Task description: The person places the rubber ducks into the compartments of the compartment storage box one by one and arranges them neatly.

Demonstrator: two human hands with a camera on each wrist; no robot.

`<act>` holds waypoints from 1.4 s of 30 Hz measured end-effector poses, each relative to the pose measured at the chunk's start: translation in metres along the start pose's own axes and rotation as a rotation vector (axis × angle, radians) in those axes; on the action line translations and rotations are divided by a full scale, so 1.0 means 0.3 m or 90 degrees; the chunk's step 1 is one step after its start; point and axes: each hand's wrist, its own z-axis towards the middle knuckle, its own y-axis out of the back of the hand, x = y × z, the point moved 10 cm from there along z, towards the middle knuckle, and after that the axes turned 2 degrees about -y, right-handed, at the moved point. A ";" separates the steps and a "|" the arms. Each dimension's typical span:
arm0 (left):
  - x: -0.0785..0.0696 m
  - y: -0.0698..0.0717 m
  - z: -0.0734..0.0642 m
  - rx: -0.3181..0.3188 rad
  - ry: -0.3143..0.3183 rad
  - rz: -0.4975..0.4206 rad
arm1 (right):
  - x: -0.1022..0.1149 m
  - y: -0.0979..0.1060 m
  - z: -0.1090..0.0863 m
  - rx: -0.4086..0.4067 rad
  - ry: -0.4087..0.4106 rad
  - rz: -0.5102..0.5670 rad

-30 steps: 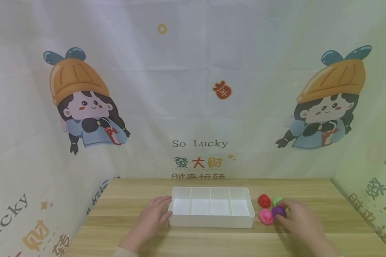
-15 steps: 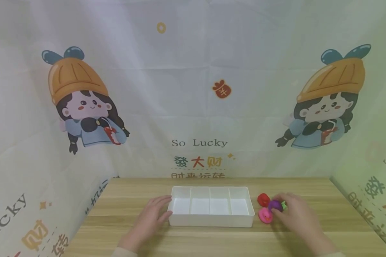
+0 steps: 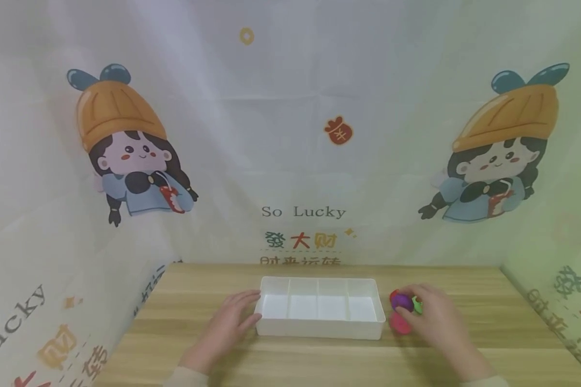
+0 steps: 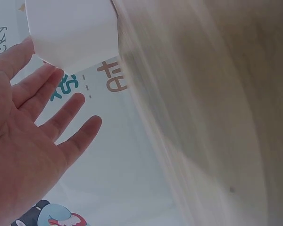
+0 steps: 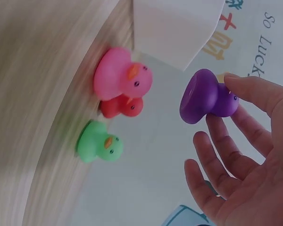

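Observation:
In the head view my right hand [image 3: 438, 317] pinches a purple rubber duck [image 3: 402, 302] by its head, between thumb and fingers. The right wrist view shows this duck [image 5: 200, 96] held up off the table. Below it on the table sit a pink duck [image 5: 113, 75], a red duck [image 5: 120, 107] and a green duck [image 5: 96, 141], partly covered by the hand in the head view. A white divided box [image 3: 319, 329] lies left of them. My left hand [image 3: 229, 320] touches the box's left end with its fingertips, the fingers loosely straight in the left wrist view.
The box has several compartments in a row, parted by thin dividers [image 3: 318, 301]. It stands on a wooden table [image 3: 290, 365]. Printed cloth [image 3: 290, 161] with cartoon figures and lettering hangs behind the table and along both sides.
My right hand has lifted the purple duck and carried it left, over the red and pink ducks towards the box. The left hand stays at the box's left end. The head view has shifted slightly.

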 end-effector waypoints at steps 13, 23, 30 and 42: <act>-0.024 0.017 0.005 -0.006 -0.006 0.022 | 0.089 0.000 0.011 -0.077 0.061 0.048; -0.032 0.013 0.003 -0.002 -0.022 0.022 | 0.117 -0.060 0.023 -0.036 0.042 0.069; -0.034 0.004 0.013 0.010 -0.015 0.026 | 0.165 -0.083 0.023 -0.045 0.074 0.068; -0.030 0.015 0.012 0.012 0.002 0.019 | 0.252 -0.151 0.047 -0.018 0.068 0.096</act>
